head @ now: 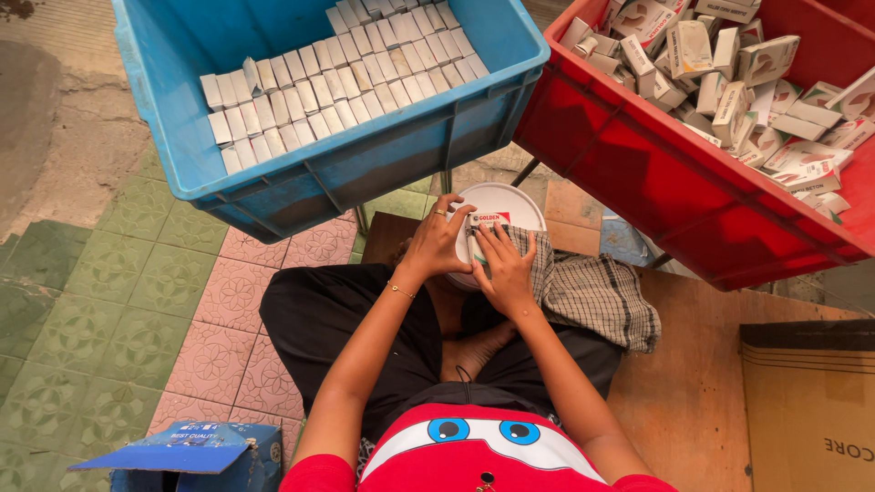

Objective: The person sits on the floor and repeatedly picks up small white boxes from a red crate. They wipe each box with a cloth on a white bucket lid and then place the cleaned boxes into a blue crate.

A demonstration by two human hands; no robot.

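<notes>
My left hand (436, 240) and my right hand (503, 269) meet over a white round bucket lid (510, 202) in front of my crossed legs. Between them sits a small white box with a red label (488, 221); the left fingers curl round its left side and the right fingers press flat on it. A ring and a thin bracelet show on my left hand and wrist. A checked grey cloth (592, 292) lies under my right hand and drapes to the right.
A blue crate (301, 182) with neat rows of white boxes stands ahead on the left. A red crate (656, 173) holds several loose jumbled boxes on the right. A cardboard box (811, 401) sits lower right, a small blue carton (196, 453) lower left on tiled floor.
</notes>
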